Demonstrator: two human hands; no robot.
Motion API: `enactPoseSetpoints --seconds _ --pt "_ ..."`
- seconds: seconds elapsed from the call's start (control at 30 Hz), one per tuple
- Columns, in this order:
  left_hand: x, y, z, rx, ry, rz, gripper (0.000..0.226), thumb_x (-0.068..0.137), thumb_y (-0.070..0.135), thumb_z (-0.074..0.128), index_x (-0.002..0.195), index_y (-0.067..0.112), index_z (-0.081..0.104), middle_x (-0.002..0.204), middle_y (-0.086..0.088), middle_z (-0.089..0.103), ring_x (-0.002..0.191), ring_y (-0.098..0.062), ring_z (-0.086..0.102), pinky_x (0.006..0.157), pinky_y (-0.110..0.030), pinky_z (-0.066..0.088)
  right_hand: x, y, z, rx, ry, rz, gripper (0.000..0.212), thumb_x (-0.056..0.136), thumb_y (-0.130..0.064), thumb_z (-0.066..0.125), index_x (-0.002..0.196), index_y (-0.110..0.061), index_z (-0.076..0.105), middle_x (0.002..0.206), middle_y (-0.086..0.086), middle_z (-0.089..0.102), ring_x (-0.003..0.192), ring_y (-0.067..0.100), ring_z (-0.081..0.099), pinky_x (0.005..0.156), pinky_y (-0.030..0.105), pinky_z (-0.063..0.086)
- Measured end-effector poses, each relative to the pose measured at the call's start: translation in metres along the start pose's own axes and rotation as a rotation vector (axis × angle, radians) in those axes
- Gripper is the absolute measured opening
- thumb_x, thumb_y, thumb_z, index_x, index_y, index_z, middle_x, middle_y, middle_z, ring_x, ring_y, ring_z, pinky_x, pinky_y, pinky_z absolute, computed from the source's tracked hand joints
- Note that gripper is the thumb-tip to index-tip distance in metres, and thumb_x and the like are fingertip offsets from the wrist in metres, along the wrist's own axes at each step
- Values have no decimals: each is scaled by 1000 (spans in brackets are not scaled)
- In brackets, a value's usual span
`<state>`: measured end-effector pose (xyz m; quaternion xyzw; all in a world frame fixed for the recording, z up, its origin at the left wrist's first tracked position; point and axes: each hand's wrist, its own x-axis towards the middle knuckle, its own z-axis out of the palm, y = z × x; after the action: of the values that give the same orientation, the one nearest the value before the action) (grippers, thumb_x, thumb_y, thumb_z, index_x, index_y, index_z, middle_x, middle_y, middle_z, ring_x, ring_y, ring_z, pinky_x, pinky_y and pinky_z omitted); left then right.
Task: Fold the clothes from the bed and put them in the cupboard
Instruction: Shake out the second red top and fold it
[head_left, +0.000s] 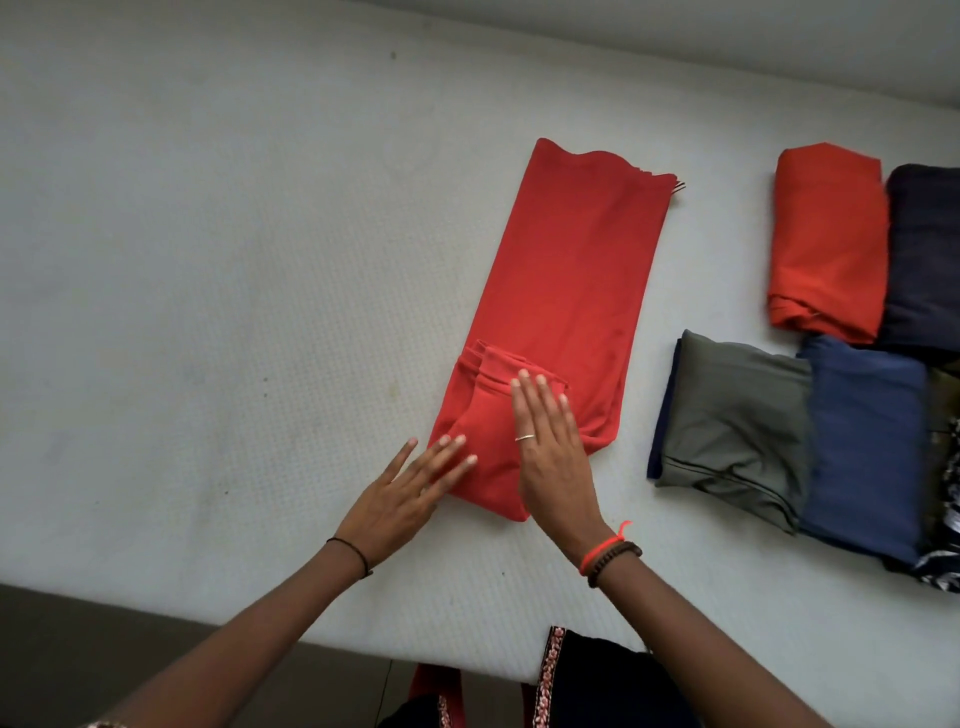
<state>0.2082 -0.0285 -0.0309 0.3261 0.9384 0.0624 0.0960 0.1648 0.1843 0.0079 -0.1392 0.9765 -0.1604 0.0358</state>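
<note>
Pressing flat on the near end of a long red knit garment (566, 291) folded into a narrow strip, the right hand (550, 447) lies with its fingers straight and together on a turned-back flap. The left hand (410, 493) has its fingers straight and spread, the tips touching the garment's near left edge; neither hand grasps the cloth.

The strip lies on the white textured mattress (208, 260), slanting away to the right, with its far hem slightly uneven. White mattress stretches wide to its left and past its far end. The mattress's near edge runs just behind the wrists.

To the right, a band of mattress separates it from folded pieces packed edge to edge:
- an orange-red folded cloth (826, 244)
- a dark navy folded cloth (924, 260)
- an olive-grey folded garment (737, 421)
- a blue folded garment (867, 447)
</note>
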Motion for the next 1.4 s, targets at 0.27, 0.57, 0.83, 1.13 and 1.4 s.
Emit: enactPoseSetpoints --seconds 0.27,0.57,0.83,1.13,1.4 --pt "41 -11 -1 222 11 211 64 88 10 40 149 6 20 157 -9 18 144 -21 20 114 -46 21 37 59 4 -73 -471 -244 93 70 5 47 151 -3 2 159 14 6 147 23 3 120 38 8" --pt "66 -21 -40 -83 -81 311 70 60 40 78 119 7 63 129 -14 59 115 -19 60 78 -25 56 46 66 -7 468 -702 -40 73 91 -30 40 152 -15 1 159 2 -5 146 10 -9 120 35 -4" --pt "91 -15 -110 -311 -357 165 72 71 56 30 132 21 48 133 4 56 106 -17 59 83 -28 47 36 63 -30 612 -781 168 64 99 -48 34 152 -23 10 158 -9 8 144 4 9 113 16 2" --pt "116 -26 -121 -983 -158 -191 49 69 43 58 117 33 59 106 8 67 91 -6 63 81 -17 49 13 127 23 866 -889 506 34 102 -30 37 131 -19 49 131 4 55 113 19 55 99 33 46" --pt "174 -28 -86 -1430 -221 -694 99 48 91 54 129 34 50 135 8 51 122 -9 50 111 -32 33 59 119 -14 1271 -718 926 29 104 -17 32 84 -9 52 52 3 51 39 7 47 39 16 38"
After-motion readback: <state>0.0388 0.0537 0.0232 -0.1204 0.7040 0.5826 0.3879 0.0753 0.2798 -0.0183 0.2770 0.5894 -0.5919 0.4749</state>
